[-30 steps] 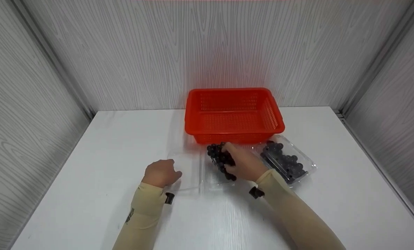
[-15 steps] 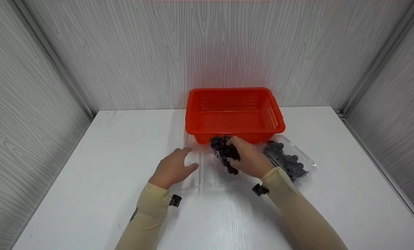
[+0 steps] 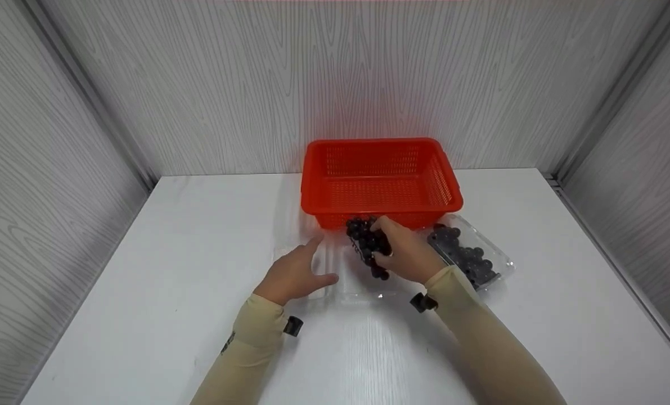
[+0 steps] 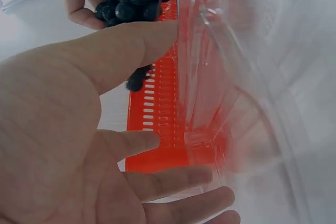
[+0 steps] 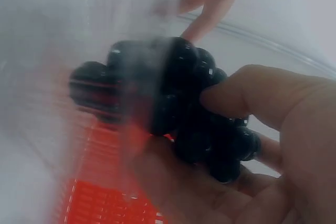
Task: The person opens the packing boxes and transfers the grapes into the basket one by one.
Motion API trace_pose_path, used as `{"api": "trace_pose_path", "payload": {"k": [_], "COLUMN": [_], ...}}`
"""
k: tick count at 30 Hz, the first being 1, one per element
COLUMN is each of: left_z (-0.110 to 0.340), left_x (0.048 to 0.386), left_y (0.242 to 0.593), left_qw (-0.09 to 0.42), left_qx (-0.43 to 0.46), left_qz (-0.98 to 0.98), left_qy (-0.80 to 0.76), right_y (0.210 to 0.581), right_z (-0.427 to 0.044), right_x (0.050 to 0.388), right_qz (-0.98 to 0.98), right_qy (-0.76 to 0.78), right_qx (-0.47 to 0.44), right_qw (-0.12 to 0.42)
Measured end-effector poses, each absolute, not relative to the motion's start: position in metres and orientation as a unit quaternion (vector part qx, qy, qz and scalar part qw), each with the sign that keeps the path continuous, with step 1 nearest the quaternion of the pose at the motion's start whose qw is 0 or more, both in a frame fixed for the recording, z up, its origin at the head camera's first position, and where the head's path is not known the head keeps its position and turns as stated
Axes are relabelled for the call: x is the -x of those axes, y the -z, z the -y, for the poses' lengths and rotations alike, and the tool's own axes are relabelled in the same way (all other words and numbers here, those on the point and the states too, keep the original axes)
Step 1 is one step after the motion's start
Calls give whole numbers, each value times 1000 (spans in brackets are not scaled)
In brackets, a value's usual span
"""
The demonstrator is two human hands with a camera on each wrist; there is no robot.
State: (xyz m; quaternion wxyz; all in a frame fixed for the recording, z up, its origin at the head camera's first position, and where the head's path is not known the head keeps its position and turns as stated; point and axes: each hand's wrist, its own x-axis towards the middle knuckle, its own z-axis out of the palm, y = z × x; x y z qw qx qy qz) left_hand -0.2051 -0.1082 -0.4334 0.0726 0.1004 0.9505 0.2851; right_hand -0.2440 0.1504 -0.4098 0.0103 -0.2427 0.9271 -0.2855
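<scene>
Gripping grapes [image 3: 368, 242] in the right hand [image 3: 405, 256] over a clear box [image 3: 363, 297] on the counter [image 3: 171, 304], near the red basket [image 3: 377, 194]; holding the left hand [image 3: 298, 274] beside the box, spread and released.

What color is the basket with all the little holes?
The basket is red, seen best in the head view.

White surface [image 3: 143, 275], a streaky sheen toward its near middle and a few small dark specks. Behind it stands a back panel [image 3: 222, 84] in pale grey wavy wood grain, faintly tinted red low down at centre; similarly grained left panel [image 3: 25, 157] and right panel [image 3: 644, 129] flank the surface, a darker grey left corner strip [image 3: 84, 84] and right corner strip [image 3: 621, 84] at the joins.
</scene>
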Motion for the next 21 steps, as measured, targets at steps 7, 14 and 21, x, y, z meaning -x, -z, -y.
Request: {"api": "trace_pose_path", "payload": {"k": [7,14,21], "left_z": [101,95,93], "left_x": [204,204,203], "left_y": [438,438,437], "left_qw": [81,81,93], "left_qx": [-110,-120,-141], "left_qz": [-947,-948,-948], "left_qy": [-289,-285,-269], "right_y": [413,410,406], "right_z": [-152,-154,-155], "right_x": [245,248,247], "right_qz": [-928,-923,-922], "right_qy": [290,299,307], "right_qx": [233,243,235], "right_qw": [22,4,-2]}}
